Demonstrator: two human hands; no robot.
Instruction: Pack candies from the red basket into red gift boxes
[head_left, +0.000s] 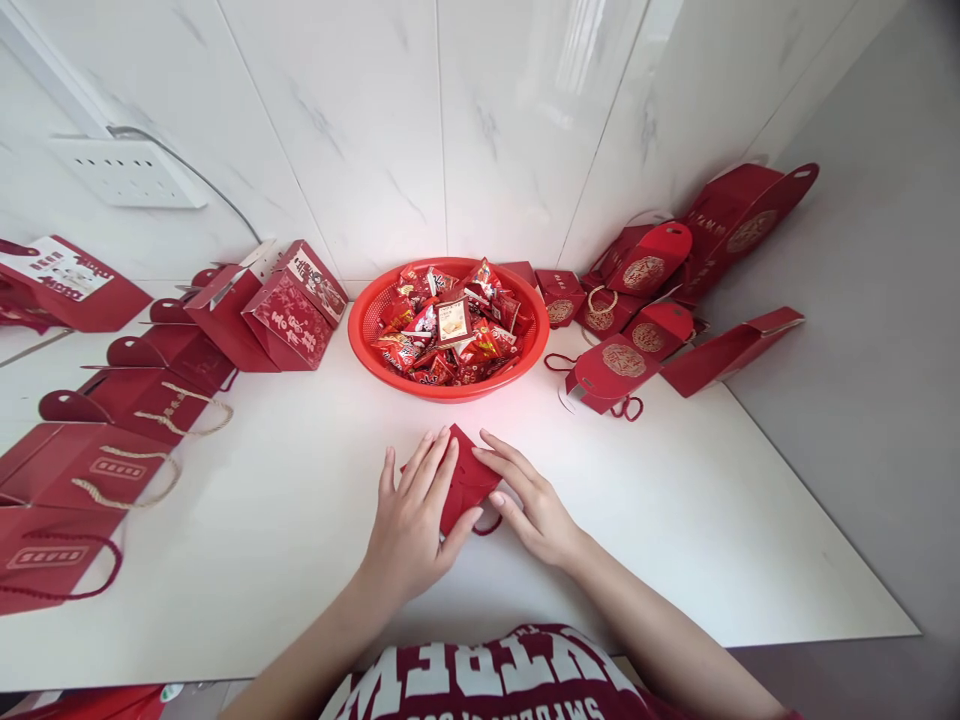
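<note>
A small dark red gift box (465,475) with a red cord loop (489,526) stands on the white table in front of me, seen from its closed top. My left hand (420,515) lies over its left side, fingers stretched out and thumb apart. Against its right edge rest the fingertips and thumb of my right hand (536,510), also extended. Both palms face the box, and its sides are mostly hidden. Just beyond it is a red plastic basket (360,345) heaped with red-wrapped snacks (420,350).
Red gift boxes (157,400) with rope handles line the left side. More red boxes (296,310) stand near the tiled wall. At right, several partly folded boxes (622,365) lean by a grey panel (862,300). A socket strip (127,172) with a cable is on the wall.
</note>
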